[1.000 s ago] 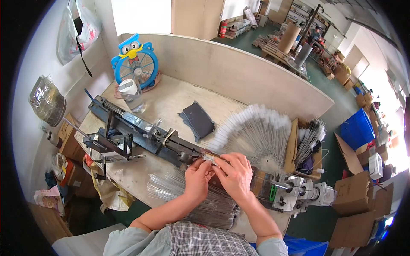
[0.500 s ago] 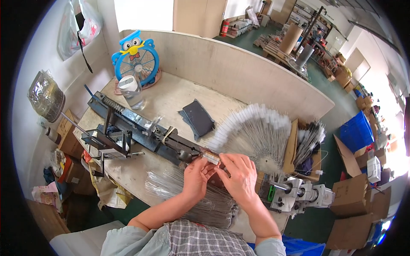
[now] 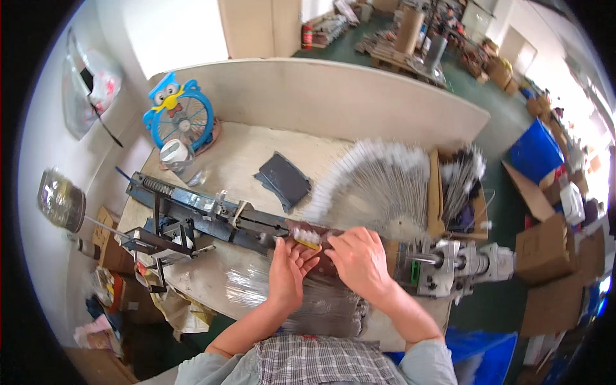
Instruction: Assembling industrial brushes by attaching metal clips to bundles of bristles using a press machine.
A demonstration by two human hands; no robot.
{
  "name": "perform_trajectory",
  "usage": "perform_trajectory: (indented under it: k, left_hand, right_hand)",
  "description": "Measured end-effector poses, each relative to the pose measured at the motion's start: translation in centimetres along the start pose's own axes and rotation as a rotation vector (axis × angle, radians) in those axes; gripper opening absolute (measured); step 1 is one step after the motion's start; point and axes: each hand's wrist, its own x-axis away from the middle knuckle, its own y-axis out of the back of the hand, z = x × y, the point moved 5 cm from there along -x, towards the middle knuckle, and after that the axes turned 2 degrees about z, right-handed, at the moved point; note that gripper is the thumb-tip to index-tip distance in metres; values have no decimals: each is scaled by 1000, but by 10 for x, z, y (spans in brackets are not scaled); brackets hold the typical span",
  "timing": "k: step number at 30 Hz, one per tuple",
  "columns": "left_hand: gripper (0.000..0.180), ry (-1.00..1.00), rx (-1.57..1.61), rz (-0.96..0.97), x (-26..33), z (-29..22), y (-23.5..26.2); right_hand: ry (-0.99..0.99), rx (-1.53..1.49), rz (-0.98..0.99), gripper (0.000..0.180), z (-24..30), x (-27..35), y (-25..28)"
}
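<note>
My left hand (image 3: 289, 276) is turned palm up, its fingers curled under a small white-and-yellow piece (image 3: 307, 239) with a row of white bumps along the top. Motion blur hides its exact kind. Beside it, my right hand (image 3: 360, 262) has thumb and forefinger pinched together near the piece's right end. Whatever lies between those fingertips is too small to make out. Both hands are above the reddish-brown end plate (image 3: 330, 234) of a long dark metal bench fixture (image 3: 205, 208). Under my wrists lies a bundle of thin wires (image 3: 314, 305), partly wrapped in clear plastic.
Many thin wire stems with white tips (image 3: 385, 183) fan out at the back right, beside a cardboard box (image 3: 437, 199) of more. A metal clamp-like machine (image 3: 449, 266) occupies the right edge. Dark pads (image 3: 283, 179), a blue fan (image 3: 185, 119) and a low partition (image 3: 333, 96) stand farther back.
The whole view has shifted and tilted. My right hand has drawn slightly away from the piece, which is now turned to show its yellow side and white bumps. My left fingers have spread a little.
</note>
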Motion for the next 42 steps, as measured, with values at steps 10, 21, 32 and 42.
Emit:
perform_trajectory:
  k: [10,21,32,42]
  left_hand:
    - [29,-204,-305,-420,25,-39,123]
    - [44,-553,122,-1011,95,-163,412]
    - [31,-342,311,-634,43,-53,279]
    - [28,115,-214,-127,8,20,52]
  right_hand:
    - [-101,-230,110,11,-22,66,-9]
    - [-273,-219,467,18,-36,90,-46]
    - [-376,-232,524,17,-43,94,-39]
    - [-265,-202,271,11,-52,105,-20]
